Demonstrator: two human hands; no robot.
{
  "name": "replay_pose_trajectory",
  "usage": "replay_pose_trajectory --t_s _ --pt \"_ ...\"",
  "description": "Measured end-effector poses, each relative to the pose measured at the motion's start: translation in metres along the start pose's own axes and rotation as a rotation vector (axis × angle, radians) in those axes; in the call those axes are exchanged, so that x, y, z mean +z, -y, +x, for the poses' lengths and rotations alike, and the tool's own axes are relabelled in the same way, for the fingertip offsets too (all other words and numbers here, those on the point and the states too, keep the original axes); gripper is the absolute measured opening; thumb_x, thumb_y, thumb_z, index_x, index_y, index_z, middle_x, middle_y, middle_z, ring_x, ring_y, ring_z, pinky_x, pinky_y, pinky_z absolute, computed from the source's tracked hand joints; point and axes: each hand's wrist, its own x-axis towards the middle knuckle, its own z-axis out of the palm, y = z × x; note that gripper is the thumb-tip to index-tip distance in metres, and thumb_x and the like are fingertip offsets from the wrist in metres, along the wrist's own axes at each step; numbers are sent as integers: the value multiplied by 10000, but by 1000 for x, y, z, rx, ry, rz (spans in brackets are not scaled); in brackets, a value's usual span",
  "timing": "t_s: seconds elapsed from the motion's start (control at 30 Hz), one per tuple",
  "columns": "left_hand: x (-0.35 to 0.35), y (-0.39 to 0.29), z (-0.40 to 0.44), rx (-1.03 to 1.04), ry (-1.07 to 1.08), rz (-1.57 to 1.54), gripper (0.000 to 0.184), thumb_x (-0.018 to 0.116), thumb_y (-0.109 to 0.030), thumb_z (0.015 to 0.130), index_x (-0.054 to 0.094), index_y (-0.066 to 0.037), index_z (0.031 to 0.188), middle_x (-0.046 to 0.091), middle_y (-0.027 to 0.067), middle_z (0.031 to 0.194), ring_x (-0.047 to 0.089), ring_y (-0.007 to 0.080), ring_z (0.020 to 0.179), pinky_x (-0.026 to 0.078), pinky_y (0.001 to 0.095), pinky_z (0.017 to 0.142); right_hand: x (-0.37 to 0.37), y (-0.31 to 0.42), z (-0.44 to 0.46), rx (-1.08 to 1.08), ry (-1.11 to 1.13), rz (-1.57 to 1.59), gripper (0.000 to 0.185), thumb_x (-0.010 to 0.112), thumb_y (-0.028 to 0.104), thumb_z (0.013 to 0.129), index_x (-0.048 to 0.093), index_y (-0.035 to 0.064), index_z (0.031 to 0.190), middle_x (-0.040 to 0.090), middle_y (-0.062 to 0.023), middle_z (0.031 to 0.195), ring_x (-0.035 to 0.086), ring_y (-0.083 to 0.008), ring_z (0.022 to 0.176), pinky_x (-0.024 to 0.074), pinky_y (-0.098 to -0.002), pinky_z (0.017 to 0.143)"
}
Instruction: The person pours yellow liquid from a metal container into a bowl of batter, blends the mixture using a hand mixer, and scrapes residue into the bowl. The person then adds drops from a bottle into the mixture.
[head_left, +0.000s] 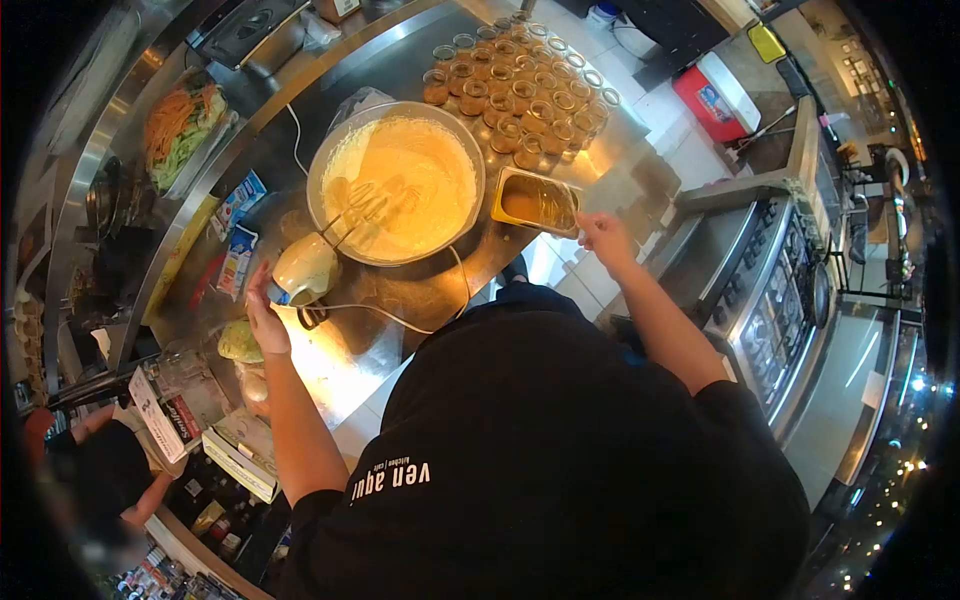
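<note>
So the big bowl [453, 228] of pale yellow mix is sitting on the steel table [375, 355], with the mixer [305, 268] over its near left edge and the beaters [362, 208] down in the mix. The left hand [265, 318] is right beside the mixer body, fingers released and pretty straight, not wrapped around anything. Can't tell if the fingertips actually touch it.

The right hand [603, 238] has its fingers pinched on the near right end of the pan [537, 202], a small metal one with some brownish-yellow stuff in it. The pan is just to the right of the bowl.

Past the pan there's a whole crowd of glass jars [528, 100] packed together, with brown stuff inside. A white cord [375, 312] runs across the table near the mixer, and a couple of blue and white packets [238, 255] lie left of the bowl. Off to the right are the stove [770, 315] and a red cooler [712, 100] with a white lid. Another person [115, 465] is over at the lower left.
</note>
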Motion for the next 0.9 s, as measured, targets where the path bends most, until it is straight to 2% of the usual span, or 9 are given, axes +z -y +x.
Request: replay_pose_trajectory --t_s 0.13,0.23,0.33,0.4,0.6,0.7,0.77,0.83,0.9 --pt "21 -44 -10 289 -260 319 541 522 -387 1132 544 33 1472 623 168 1384 583 284 1292 412 440 1155 13 -5 0 -88 -84 96 407 743 427 1033 695 36 1133 724 -55 947 710 -129 798 583 -298 681" --pt "73 -126 -4 541 -196 351 421 677 -229 1038 612 32 1361 651 181 1316 605 302 1244 444 440 1117 21 -1 -4 -83 -181 434 404 724 428 1046 693 33 1126 715 -54 906 699 -126 774 570 -293 648" --pt "142 -178 9 466 98 539 366 751 -146 948 674 -3 1275 688 173 1252 647 331 1198 490 439 1079 21 -3 -6 -86 -208 550 441 759 455 1014 686 41 1148 709 -37 896 662 -118 723 543 -285 620" --pt "206 -193 27 433 405 495 351 745 -142 946 694 -44 1280 706 166 1258 665 345 1199 509 441 1065 23 -10 -8 -246 -186 202 454 802 474 973 711 36 1051 690 -26 827 611 -111 673 506 -305 617" --pt "406 -137 70 765 987 1118 327 675 -183 942 738 -41 1230 754 139 1203 661 330 1217 529 456 1014 15 8 -29 -244 -136 -173 475 836 464 940 711 35 780 657 -55 686 608 -136 654 480 -374 633" --pt "455 -110 79 664 1208 1355 309 694 -196 937 751 -59 1208 759 138 1141 677 331 1177 541 466 986 12 3 -29 -387 -246 -254 470 820 464 954 714 38 787 686 -75 713 628 -155 653 488 -382 638" --pt "469 -107 88 632 1344 1262 255 691 -243 973 748 -65 1147 765 138 1080 700 342 1102 547 478 934 11 -5 -24 -340 -260 -224 467 772 443 1004 714 15 828 709 -88 750 646 -164 675 504 -371 653" --pt "474 -111 100 588 1482 1171 239 689 -291 1008 745 -72 1086 771 137 1020 723 354 1028 554 491 881 10 -8 -20 -267 -270 363 448 718 413 1053 706 5 868 711 -87 791 660 -162 714 516 -365 661" --pt "472 -118 118 526 1594 727 262 671 -328 1051 722 -71 1047 755 140 965 727 326 875 548 460 770 -18 4 -11 -329 -271 261 429 674 390 1088 688 17 876 705 -66 821 639 -150 734 510 -340 676"
